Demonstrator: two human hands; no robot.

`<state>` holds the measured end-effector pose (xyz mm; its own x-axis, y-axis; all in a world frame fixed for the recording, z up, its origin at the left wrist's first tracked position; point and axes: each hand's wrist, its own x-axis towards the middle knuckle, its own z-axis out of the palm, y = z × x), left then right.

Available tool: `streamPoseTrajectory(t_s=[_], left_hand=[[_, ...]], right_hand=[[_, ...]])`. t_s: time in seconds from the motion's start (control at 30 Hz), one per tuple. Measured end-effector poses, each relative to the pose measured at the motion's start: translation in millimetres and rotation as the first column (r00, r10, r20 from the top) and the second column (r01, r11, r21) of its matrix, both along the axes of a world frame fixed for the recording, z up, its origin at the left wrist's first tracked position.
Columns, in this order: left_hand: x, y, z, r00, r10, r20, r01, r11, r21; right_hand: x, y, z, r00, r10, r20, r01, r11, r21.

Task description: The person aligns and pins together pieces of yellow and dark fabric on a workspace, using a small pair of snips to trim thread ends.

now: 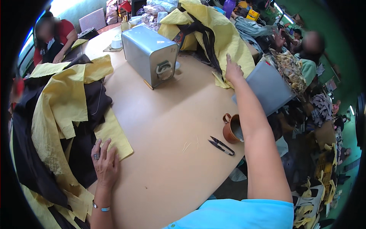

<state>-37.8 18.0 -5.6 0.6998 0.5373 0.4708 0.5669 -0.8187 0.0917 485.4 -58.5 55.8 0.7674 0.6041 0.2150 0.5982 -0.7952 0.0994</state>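
My left hand [105, 162], a ring on one finger, lies with its fingers apart on the tabletop at the edge of a yellow cloth piece [114, 131]. That piece belongs to a pile of yellow and dark brown cloth [57, 114] on the left. My right arm stretches far forward. At its end my right hand [233, 70] is over a large yellow cloth [225, 36] with a dark strip [209, 42], its index finger extended and nothing visible in it. Black thread snips [221, 145] and a brown mug [230, 131] sit near my right forearm.
A silvery metal box [148, 53] with a handle stands on the table [160, 118]. Loose thread bits [186, 146] lie near the snips. A grey panel [270, 87] borders the right side. One person [53, 38] sits at far left, another [309, 53] at far right.
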Motion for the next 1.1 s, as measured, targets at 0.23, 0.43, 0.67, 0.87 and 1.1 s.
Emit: streamPoseTrajectory(t_s=[0.23,0.43,0.67,0.87,1.1], left_hand=[[2.6,-3.3,-1.2,1.000,0.016,0.013,-0.016,0.999,-0.036],[6.0,-6.0,1.3,1.000,0.008,-0.007,-0.008,1.000,-0.021],[-1.2,-3.6,0.5,1.000,-0.017,0.003,0.017,0.999,-0.038],[6.8,9.2,33.1,0.739,0.065,0.671,0.444,0.702,-0.557],[16.9,21.1,54.4,0.528,0.520,0.671,0.731,0.123,-0.671]], right_hand=[[12.5,0.2,3.2,0.986,0.165,-0.020,-0.163,0.985,0.050],[24.7,15.3,36.3,0.834,0.274,0.479,-0.524,0.663,0.534],[-22.6,54.8,130.3,0.754,0.428,0.498,-0.616,0.199,0.762],[-237.9,52.7,134.9,-0.114,0.910,0.398,-0.991,-0.130,0.014],[-360.4,-5.7,45.8,-0.422,0.904,0.066,-0.830,-0.415,0.374]])
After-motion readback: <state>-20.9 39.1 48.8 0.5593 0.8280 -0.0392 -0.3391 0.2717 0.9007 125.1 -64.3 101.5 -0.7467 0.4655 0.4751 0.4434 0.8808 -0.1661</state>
